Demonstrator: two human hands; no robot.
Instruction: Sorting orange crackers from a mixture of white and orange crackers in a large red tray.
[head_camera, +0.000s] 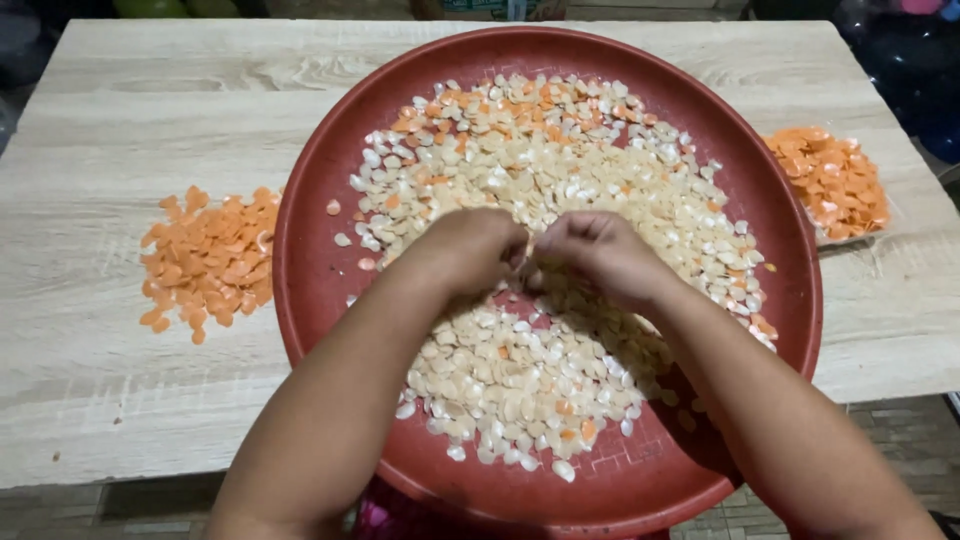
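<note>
Over the middle of the bench sits one big red tray (310, 270) full of pale seeds (540, 190), too many to count. Left hand (470, 250) and right hand (600, 255) meet above them, fingers curled tight, pinching something too small to see. Two orange piles lie on the bench: one (210, 260) near the left edge, one (830, 180) near the right. Both elbows are cut off.
</note>
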